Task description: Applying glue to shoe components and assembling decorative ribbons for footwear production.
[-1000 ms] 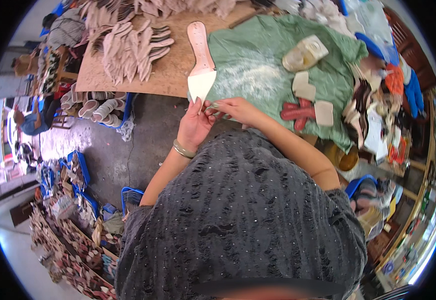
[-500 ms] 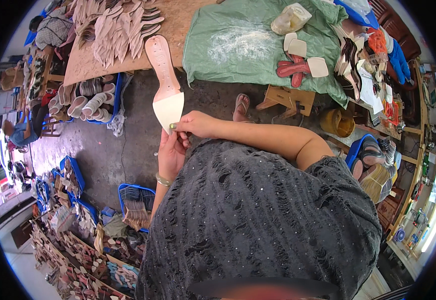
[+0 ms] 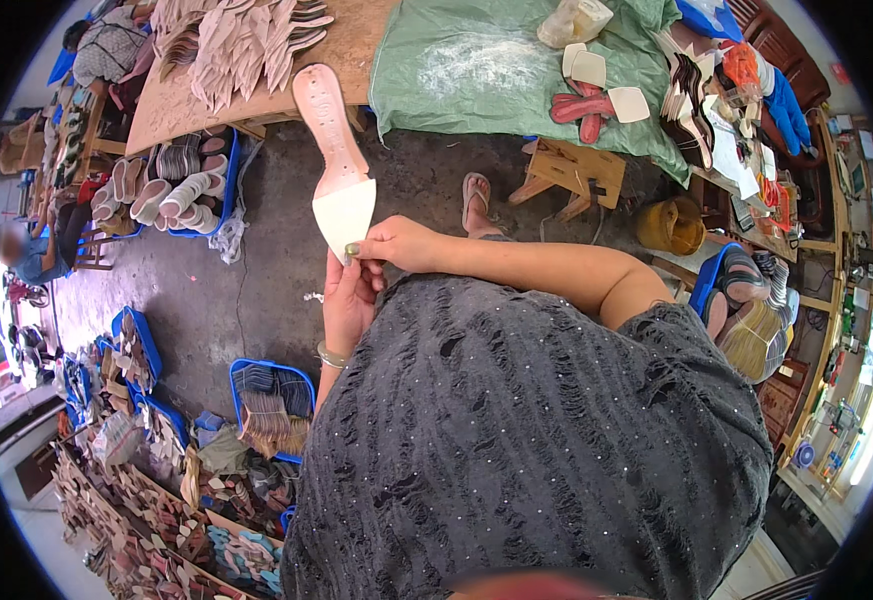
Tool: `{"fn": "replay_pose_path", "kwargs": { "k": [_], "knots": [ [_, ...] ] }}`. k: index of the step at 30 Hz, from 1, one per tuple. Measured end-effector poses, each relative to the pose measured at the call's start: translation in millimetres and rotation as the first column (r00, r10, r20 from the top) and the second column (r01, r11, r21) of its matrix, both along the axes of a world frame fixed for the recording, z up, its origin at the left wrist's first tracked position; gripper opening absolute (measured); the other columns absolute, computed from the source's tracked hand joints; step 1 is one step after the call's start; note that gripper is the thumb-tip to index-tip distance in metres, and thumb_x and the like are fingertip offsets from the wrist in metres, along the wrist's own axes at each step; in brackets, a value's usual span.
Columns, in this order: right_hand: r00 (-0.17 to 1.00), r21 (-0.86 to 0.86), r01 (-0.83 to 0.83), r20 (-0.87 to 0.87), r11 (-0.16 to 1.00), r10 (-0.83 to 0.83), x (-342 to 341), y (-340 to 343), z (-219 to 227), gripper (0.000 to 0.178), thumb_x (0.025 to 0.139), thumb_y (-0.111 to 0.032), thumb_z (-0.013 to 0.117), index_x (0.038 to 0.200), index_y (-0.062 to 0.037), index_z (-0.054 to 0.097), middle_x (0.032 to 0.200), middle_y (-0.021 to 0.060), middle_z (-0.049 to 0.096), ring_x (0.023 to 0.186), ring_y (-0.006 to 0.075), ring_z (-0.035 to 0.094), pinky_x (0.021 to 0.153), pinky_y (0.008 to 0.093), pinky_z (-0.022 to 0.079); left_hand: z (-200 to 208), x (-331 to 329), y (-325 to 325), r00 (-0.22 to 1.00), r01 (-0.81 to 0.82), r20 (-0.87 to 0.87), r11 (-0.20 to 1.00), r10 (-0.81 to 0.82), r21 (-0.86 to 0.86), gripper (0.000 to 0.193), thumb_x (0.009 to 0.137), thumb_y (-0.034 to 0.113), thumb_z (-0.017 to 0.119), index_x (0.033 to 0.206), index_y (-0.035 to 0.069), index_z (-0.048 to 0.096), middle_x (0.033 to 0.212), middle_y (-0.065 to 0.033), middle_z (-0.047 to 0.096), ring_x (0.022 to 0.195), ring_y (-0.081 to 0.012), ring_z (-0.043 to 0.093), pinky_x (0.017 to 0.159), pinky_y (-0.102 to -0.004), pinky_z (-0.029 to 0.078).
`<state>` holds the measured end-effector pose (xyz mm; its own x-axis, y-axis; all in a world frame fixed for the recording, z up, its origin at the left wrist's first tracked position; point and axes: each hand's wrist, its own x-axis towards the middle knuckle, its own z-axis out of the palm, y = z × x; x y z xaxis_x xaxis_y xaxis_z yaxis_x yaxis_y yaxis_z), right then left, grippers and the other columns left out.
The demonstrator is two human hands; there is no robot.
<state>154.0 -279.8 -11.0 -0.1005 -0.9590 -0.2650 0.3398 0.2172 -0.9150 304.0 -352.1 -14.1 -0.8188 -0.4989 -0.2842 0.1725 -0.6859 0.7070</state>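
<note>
pale pink and cream, the shoe insole is held up in front of the person, clear of the worktop and over the bare concrete floor.

head view: the insole's long axis runs from its rounded pink end, up and a little left, down to its wide cream end, which points back toward the person's chest. both hands meet at that lower cream end. the left hand comes up from below, palm side toward the insole, fingers partly curled, and seems to cup or steady the bottom corner; how firmly it grips i cannot tell, as the right hand covers the contact. the right hand reaches in from the right, closed to a pinch, thumb and fingertips nipped on the lower tip of the cream part. so the insole lies up and away from both hands, with all its length beyond the pinch; the right hand is the one on top, the left just beneath it, and both touch the same end.

beyond, the worktop carries a heap of similar insoles and a green sheet. a wooden stool stands on the floor to the right.
</note>
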Motion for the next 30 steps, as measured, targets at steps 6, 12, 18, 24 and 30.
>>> {"fn": "replay_pose_path", "kwargs": {
  "k": [6, 12, 18, 24, 30],
  "knots": [
    [0.997, 0.034, 0.054, 0.051, 0.998, -0.056, -22, 7, -10, 0.037, 0.096, -0.026, 0.056, 0.073, 0.0013, 0.062, 0.064, 0.0036, 0.060, 0.058, 0.0136, 0.058, 0.058, 0.0277, 0.046, -3, -27, -3, 0.997, 0.066, 0.044, 0.997, -0.067, 0.027, 0.031, 0.101, 0.013, 0.044, 0.131, 0.010, 0.043, 0.089, -0.0058, 0.056, 0.073, -0.0129, 0.053, 0.065, -0.0242, 0.046],
    [0.988, 0.058, 0.120, 0.092, 0.991, -0.125, -70, 5, -19, 0.037, 0.097, -0.027, 0.056, 0.075, 0.0013, 0.064, 0.064, 0.0037, 0.060, 0.056, 0.0138, 0.058, 0.056, 0.0287, 0.046, -5, -80, -10, 0.984, 0.141, 0.110, 0.990, -0.141, 0.003, 0.034, 0.102, 0.019, 0.044, 0.134, 0.010, 0.043, 0.088, -0.0024, 0.056, 0.074, -0.0100, 0.052, 0.067, -0.0233, 0.044],
    [0.982, 0.102, 0.122, 0.129, 0.987, -0.135, -133, -11, -31, 0.036, 0.095, -0.027, 0.057, 0.074, 0.0020, 0.065, 0.063, 0.0056, 0.062, 0.055, 0.0138, 0.057, 0.057, 0.0295, 0.046, -7, -143, -27, 0.960, 0.211, 0.199, 0.977, -0.200, -0.038, 0.031, 0.102, 0.021, 0.044, 0.132, 0.010, 0.043, 0.087, -0.0022, 0.055, 0.073, -0.0090, 0.051, 0.066, -0.0219, 0.044],
    [0.992, 0.138, 0.093, 0.076, 0.986, -0.104, -194, -30, -40, 0.035, 0.092, -0.028, 0.059, 0.080, 0.0038, 0.068, 0.067, 0.0102, 0.066, 0.061, 0.0157, 0.059, 0.064, 0.0321, 0.047, -10, -200, -41, 0.932, 0.235, 0.295, 0.970, -0.209, -0.055, 0.032, 0.102, 0.022, 0.045, 0.131, 0.009, 0.042, 0.083, -0.0021, 0.055, 0.071, -0.0082, 0.051, 0.065, -0.0223, 0.044],
    [0.997, 0.139, 0.076, -0.020, 0.987, -0.074, -233, -45, -44, 0.035, 0.089, -0.030, 0.060, 0.085, 0.0037, 0.069, 0.072, 0.0137, 0.068, 0.068, 0.0187, 0.060, 0.071, 0.0335, 0.048, -7, -234, -54, 0.850, 0.290, 0.496, 0.944, -0.177, -0.159, 0.036, 0.101, 0.025, 0.047, 0.132, 0.008, 0.040, 0.080, -0.0018, 0.056, 0.069, -0.0070, 0.053, 0.059, -0.0209, 0.044]
  ]
}}
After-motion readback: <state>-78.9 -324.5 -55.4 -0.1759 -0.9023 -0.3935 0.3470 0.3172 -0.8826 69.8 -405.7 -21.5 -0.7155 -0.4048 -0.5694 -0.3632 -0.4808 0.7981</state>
